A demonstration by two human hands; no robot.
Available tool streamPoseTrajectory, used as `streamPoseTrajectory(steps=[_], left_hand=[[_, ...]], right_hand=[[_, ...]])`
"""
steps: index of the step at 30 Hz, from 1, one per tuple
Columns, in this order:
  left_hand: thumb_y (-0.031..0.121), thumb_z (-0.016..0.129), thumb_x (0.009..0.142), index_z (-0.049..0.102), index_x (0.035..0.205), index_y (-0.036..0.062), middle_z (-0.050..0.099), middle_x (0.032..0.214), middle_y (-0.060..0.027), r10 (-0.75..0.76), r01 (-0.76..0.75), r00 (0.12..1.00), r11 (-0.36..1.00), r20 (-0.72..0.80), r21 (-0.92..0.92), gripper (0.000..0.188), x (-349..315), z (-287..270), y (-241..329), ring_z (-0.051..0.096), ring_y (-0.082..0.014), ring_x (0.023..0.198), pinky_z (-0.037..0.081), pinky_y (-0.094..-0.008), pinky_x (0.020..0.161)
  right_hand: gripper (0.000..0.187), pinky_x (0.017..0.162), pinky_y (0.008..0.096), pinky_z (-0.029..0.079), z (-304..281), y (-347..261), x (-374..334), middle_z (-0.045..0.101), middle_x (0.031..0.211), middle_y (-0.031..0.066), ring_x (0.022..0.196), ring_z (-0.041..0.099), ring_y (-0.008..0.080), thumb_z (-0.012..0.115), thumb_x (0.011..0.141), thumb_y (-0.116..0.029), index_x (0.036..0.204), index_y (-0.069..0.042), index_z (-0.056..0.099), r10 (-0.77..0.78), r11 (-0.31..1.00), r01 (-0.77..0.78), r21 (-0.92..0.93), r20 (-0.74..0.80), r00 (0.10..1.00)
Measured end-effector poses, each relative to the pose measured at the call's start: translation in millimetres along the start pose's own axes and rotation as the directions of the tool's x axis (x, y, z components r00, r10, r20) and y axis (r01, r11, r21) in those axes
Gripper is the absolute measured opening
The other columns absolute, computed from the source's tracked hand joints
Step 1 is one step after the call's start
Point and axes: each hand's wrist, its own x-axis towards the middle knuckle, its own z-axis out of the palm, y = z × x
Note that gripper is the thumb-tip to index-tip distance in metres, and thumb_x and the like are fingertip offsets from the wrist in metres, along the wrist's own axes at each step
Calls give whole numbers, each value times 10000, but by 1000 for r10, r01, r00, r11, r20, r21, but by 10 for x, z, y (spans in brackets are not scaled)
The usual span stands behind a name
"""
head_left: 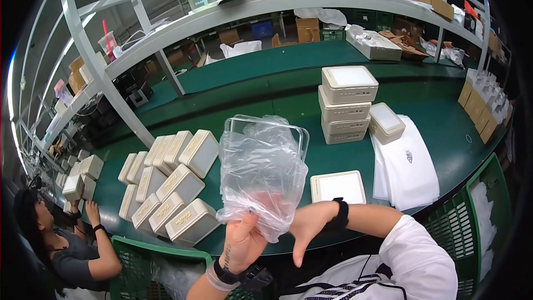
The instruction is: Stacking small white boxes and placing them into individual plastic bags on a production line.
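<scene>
At left, cream boxes (192,224) stand in rows near the workbench's (321,158) near edge; in this inspector's judgement, loose film should be kept off them. Above that edge, at mid-length, a clear plastic bag (261,161) is held up, bunched at its lower end. A rigid clear rim (306,144) shows at its top, inside or behind the film: cannot be determined. Recommended handling: firm hold at left, folds parted gently at right, no hard pull against the rim's corners, which might tear the film.

Left hand (243,243): angled upward, thumb over the film, gripping the bunched end. Right hand (315,221): forearm across from the right, thumb downward, fingers hidden behind plastic; grip cannot be confirmed.
</scene>
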Motion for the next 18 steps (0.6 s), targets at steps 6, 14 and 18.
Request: streamPoseTrajectory(steps=[6,14,18], left_hand=[[173,584,939,355,1409,46,498,1364,-108,-66,66,998,997,-13,47,538,17,41,-152,506,-265,1234,394,-434,1063],[169,585,945,320,1421,41,503,1351,-102,-2,11,998,991,-66,132,559,130,-124,-122,503,-249,1237,388,-428,1064],[208,587,943,357,1414,63,502,1359,-91,-114,107,986,992,119,64,544,90,-288,-190,499,-234,1240,391,-419,1064]], right_hand=[[1380,1157,425,216,-150,-256,20,147,1578,116,1434,188,229,925,567,-324,1534,-149,-43,-442,723,555,410,-343,829],[1222,1136,397,279,-310,-559,-586,239,1546,165,1411,286,275,856,659,-84,1540,-166,13,274,935,-174,308,-320,907],[1320,1130,442,259,-412,-529,-526,226,1545,192,1428,246,307,885,624,-113,1533,-200,-69,-315,874,431,226,-413,854]])
